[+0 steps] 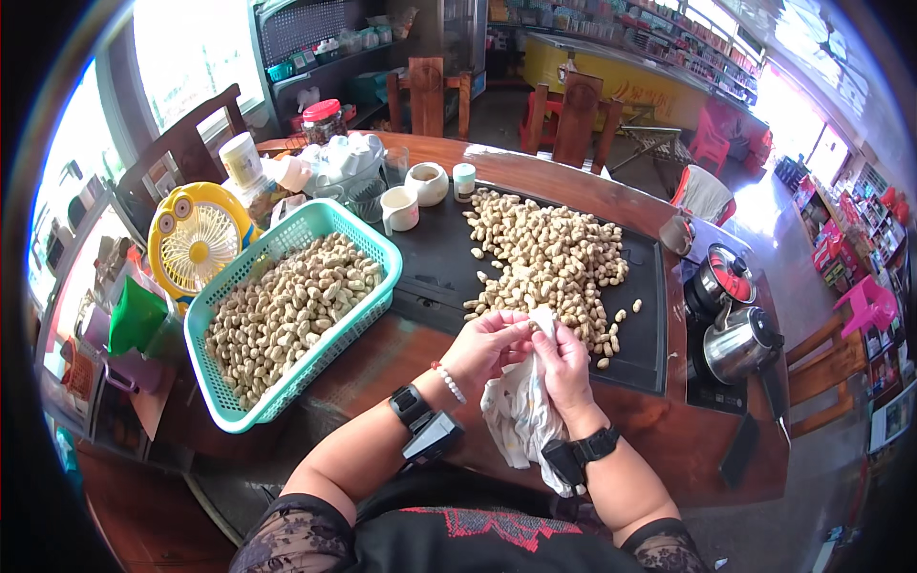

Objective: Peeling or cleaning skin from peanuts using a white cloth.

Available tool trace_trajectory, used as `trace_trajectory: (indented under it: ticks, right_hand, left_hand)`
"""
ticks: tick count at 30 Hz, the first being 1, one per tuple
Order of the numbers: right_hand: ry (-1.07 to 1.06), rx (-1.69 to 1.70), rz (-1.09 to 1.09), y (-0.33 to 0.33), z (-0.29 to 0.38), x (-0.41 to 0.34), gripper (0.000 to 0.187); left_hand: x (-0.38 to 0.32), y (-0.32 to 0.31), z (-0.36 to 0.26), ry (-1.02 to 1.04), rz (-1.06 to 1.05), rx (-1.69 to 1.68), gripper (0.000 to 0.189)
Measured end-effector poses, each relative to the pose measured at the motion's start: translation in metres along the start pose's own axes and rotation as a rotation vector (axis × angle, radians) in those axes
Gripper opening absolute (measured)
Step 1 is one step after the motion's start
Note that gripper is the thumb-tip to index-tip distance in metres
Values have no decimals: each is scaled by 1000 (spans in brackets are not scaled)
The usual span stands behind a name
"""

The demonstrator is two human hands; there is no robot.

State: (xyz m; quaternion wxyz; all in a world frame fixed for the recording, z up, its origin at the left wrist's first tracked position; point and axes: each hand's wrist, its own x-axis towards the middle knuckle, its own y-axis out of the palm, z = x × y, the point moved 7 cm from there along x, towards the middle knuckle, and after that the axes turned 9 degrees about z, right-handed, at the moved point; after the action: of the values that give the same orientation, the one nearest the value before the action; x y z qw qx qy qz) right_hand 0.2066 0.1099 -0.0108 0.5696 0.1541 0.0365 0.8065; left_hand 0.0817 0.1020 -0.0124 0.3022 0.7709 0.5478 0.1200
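Observation:
My right hand grips a white patterned cloth, which hangs in folds below it toward my lap. A corner of the cloth sticks up above the fingers. Close beside it, the fingers of my left hand pinch a small tan thing that looks like a peanut, mostly hidden by fingers and cloth. Just beyond both hands lies a large heap of unshelled peanuts on a black tray. To the left, a turquoise plastic basket holds many more unshelled peanuts.
Behind the basket stand a yellow fan, a white mug, a round white pot and a lidded jar. At right are a steel kettle and a lidded pot. Wooden chairs surround the wooden table.

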Motion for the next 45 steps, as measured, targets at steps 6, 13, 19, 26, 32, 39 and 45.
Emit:
trace_trajectory:
  ticks: [6,13,19,26,32,39,45]
  right_hand:
    - [-48,-443,-120,-16,15,0,13]
    - [-64,-162,-150,-13,6,3,15]
    - [34,-194,-55,-7,1,3,20]
    - [44,-312,-41,-8,-2,-1,18]
    - [44,-285,-119,-11,2,-1,22]
    - [54,-283,-98,-9,-1,0,20]
    - [45,-296,-75,-8,-2,-1,20]
  left_hand:
    - [18,5,-4,30,69,223,8]
    - [30,-2,-1,123,178,188,11]
    - [24,2,-3,79,260,268,17]
    - [26,-10,-1,74,302,75,11]
    - [29,-65,-46,269,-79,50,11]
    - [15,-63,-60,409,-462,1383,13]
    - [19,-66,-52,316,-486,1502,13]
